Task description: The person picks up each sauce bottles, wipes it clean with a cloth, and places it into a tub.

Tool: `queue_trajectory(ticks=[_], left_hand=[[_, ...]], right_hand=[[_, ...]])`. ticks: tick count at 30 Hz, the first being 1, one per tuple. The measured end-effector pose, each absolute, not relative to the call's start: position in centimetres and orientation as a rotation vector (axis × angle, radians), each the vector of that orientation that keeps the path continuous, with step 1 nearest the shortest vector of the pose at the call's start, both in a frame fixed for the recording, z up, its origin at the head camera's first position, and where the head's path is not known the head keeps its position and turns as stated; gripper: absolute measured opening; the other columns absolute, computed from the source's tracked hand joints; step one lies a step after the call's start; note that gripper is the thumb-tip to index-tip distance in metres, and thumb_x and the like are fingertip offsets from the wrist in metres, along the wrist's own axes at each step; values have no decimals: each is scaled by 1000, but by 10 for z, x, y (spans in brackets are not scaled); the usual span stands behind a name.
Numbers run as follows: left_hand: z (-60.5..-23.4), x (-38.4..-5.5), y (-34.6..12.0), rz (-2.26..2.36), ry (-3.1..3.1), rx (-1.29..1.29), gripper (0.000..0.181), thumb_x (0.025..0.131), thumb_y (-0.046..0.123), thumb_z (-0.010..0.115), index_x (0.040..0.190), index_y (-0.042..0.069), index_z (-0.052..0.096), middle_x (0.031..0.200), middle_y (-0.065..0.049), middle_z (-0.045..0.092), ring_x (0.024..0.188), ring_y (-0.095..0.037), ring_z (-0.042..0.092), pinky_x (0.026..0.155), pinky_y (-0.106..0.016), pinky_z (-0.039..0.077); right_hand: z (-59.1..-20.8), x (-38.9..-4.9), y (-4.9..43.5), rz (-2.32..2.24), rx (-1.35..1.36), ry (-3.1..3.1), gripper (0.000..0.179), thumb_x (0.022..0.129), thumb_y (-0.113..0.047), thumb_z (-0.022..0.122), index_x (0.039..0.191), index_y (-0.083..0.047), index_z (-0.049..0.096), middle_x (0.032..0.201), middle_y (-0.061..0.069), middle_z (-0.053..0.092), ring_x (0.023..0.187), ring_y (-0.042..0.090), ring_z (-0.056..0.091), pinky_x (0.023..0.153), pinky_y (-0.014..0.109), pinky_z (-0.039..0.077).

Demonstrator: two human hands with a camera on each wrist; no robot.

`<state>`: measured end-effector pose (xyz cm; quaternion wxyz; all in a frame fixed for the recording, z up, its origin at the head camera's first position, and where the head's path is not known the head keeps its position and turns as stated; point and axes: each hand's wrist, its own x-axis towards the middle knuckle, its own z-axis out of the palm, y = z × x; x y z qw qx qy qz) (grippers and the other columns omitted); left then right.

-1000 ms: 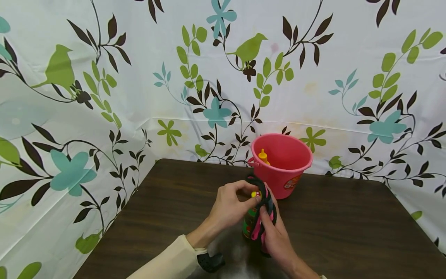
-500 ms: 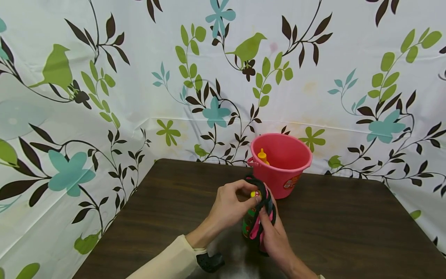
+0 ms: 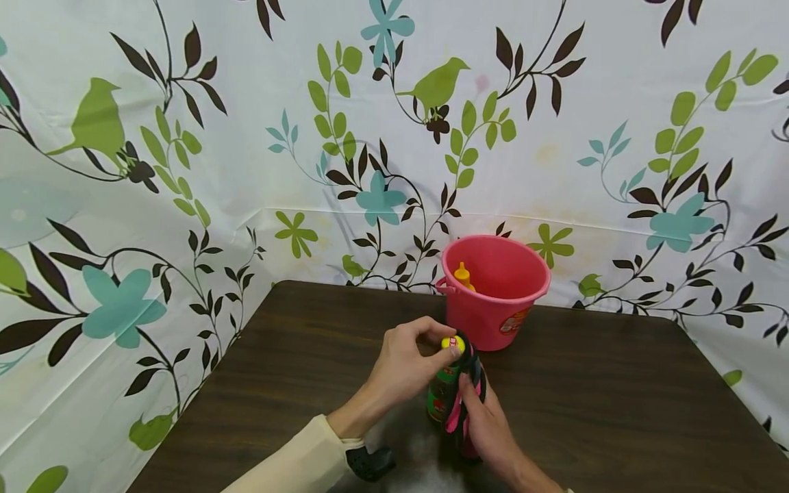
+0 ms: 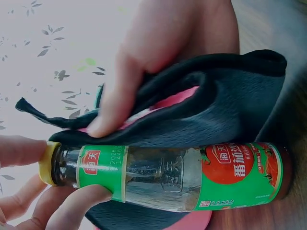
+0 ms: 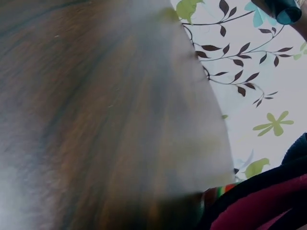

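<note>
My left hand [image 3: 403,363] pinches the yellow cap [image 3: 453,344] of a glass sauce bottle [image 4: 160,177]. The bottle has green labels with a red tomato, and it stands upright on the table. In my right hand [image 3: 490,424] is a folded cloth [image 4: 235,105], dark grey and pink with black edging. It lies along the bottle's right side in the head view, partly covering it. The right thumb presses on the cloth's folds. Only the cloth's edge and a bit of the bottle's base [image 5: 211,194] show in the right wrist view.
Just behind the hands stands a pink bucket [image 3: 477,325], with a yellow nozzle-topped bottle [image 3: 462,275] inside. The dark wooden table [image 3: 616,397] reaches back to a patterned curtain [image 3: 216,157]. A black wrist device [image 3: 370,463] sits at the left cuff.
The cloth's upper loop, which stood above and across the cap, has dropped down behind it, and the yellow cap shows more fully. The left hand keeps nearly the same place.
</note>
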<state>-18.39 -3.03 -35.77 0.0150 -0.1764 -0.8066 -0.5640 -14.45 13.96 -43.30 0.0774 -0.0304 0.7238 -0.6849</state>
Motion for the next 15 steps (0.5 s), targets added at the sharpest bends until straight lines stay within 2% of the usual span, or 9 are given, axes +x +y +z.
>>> queue_trajectory(ticks=[3, 7, 12, 15], left_hand=[[-357, -184, -31, -1751, -2517, -551, 22, 95, 22, 79, 116, 15, 77, 102, -1, 78, 89, -15, 68, 73, -23, 61], [-357, -184, -32, -1753, -2524, -551, 23, 95, 21, 79, 117, 14, 76, 103, -1, 76, 89, -18, 66, 69, -24, 60], [-356, -185, -30, -1760, -2527, -563, 24, 95, 21, 79, 117, 14, 75, 104, -2, 77, 90, -21, 68, 70, -24, 61], [-356, -185, -30, -1758, -2529, -572, 24, 95, 21, 79, 117, 14, 75, 105, -1, 78, 94, -21, 69, 72, -24, 60]], right_hand=[[-442, -148, 144, -2039, -79, 2149, 64, 114, -53, 33, 160, -9, 30, 157, 19, 49, 140, 27, 52, 112, 36, 46], [-480, -166, 161, -2038, -210, 2136, 63, 114, -52, 33, 158, -8, 35, 151, 16, 53, 132, 16, 57, 102, 25, 50], [-543, -199, 192, -1981, -274, 2121, 53, 113, -51, 39, 152, -16, 44, 142, 8, 59, 122, 13, 60, 91, 26, 54], [-553, -204, 198, -1939, -304, 2154, 49, 113, -50, 41, 145, -13, 48, 129, 11, 61, 110, 19, 62, 83, 32, 55]])
